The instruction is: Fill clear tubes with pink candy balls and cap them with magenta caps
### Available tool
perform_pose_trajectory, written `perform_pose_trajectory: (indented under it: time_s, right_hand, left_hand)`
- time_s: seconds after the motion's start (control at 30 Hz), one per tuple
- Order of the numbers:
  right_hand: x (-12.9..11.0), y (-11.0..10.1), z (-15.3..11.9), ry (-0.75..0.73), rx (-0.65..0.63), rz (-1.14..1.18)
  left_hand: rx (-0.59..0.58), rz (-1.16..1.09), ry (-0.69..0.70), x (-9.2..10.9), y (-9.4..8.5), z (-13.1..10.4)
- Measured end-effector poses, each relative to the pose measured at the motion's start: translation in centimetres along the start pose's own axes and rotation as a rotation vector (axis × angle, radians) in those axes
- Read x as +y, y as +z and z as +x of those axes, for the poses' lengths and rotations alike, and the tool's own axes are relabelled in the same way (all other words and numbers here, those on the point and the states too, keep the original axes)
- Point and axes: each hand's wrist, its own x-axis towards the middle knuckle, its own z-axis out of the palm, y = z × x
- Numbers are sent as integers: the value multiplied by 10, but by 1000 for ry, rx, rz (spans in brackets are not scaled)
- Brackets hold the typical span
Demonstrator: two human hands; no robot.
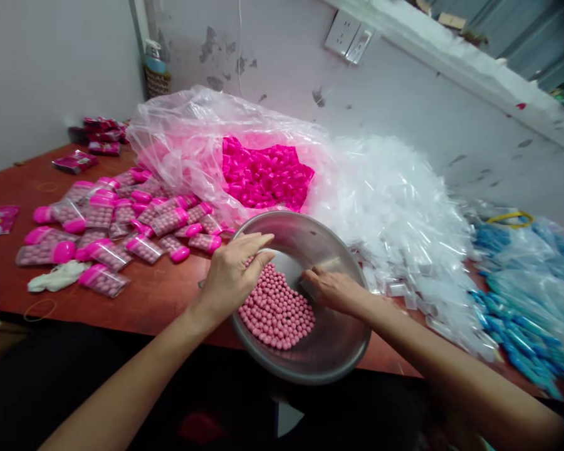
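A steel bowl [343, 341] stands at the table's front edge, tilted a little toward me. Pink round beads [279, 310] are heaped in its lower left part. My left hand [235, 266] reaches over the bowl's left rim, fingers stretched together and thumb apart, holding nothing visible. Inside the bowl, to the right of the beads, my right hand [333, 289] is closed around a small clear container [306, 289], mostly hidden by the fingers. Left of the bowl lie several clear containers of beads with pink caps [169, 220].
Behind the bowl, a plastic bag holds loose pink caps [267, 175]. Empty clear containers [399, 219] are piled to its right. Blue pieces in bags [521, 319] lie far right. Dark pink packets [75, 161], a white cloth-like item [59, 277] and a rubber band [40, 309] are left.
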Motion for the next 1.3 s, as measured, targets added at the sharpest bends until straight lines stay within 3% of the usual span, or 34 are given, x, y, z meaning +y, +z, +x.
perform_pose_trajectory:
  time_s: [0.27, 0.33, 0.53, 0.7, 0.93, 1.07, 1.2, 1.3]
  right_hand:
    - [1, -2, 13, 137, 95, -31]
    - [6, -4, 11, 65, 103, -22]
    - [17, -11, 12, -461, 174, 15]
    - [5, -15, 22, -470, 136, -29]
    - [-33, -24, 30, -468, 152, -55]
    - [-41, -24, 33, -481, 181, 263]
    - [-34, -31, 20, -399, 142, 974]
    - [-34, -38, 8, -378, 106, 1467]
  left_hand:
    - [-27, -28, 15, -3, 0, -4]
    - [-26, -27, 7, -3, 0, -4]
    - [-34, -21, 8, -2, 0, -4]
    - [-29, -25, 15, -2, -1, -5]
    - [-42, -32, 5, 0, -1, -4]
    - [-22, -48, -29, -1, -2, -4]
    - [-4, -64, -93, 1, -5, -3]
    - [-122, -62, -115, 5, -7, -4]
